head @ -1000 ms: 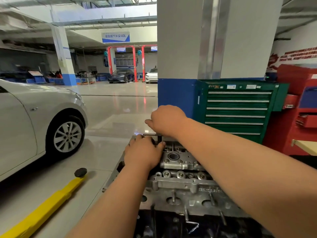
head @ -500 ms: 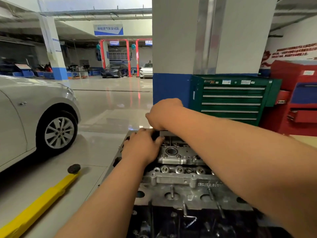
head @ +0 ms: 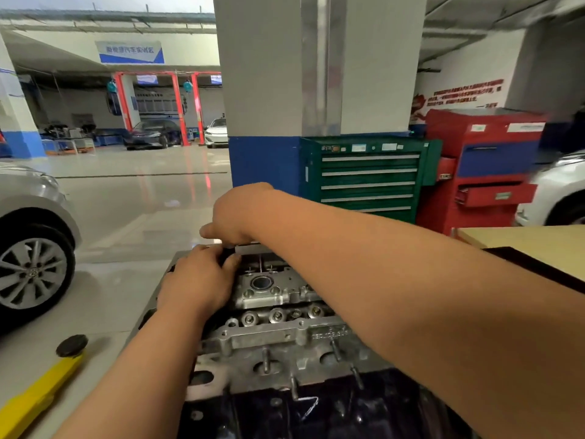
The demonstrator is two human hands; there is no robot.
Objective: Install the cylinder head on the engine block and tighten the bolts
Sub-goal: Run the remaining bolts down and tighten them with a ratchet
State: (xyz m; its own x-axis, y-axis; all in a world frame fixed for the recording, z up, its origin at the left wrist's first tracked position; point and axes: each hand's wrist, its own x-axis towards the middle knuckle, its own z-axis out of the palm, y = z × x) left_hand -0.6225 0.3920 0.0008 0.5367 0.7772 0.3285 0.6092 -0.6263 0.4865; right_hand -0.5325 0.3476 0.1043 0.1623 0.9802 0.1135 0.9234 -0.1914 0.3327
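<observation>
The grey aluminium cylinder head sits on the dark engine block right in front of me, studs sticking out of its near side. Both hands work at its far left end. My right hand is a closed fist held above the head, gripping a wrench handle that the fist almost fully hides. Just below it, my left hand rests on the head with its fingers curled around the wrench's upright shaft. The bolt under the tool is hidden.
A silver car stands to the left, and a yellow lift arm lies on the floor beside it. Behind the engine are a pillar, a green tool cabinet and a red cabinet. A wooden tabletop is at right.
My view has swung to the right and slightly nearer. Both hands stay at the far left end of the head, and the short end of the handle is now covered by my right fist.
</observation>
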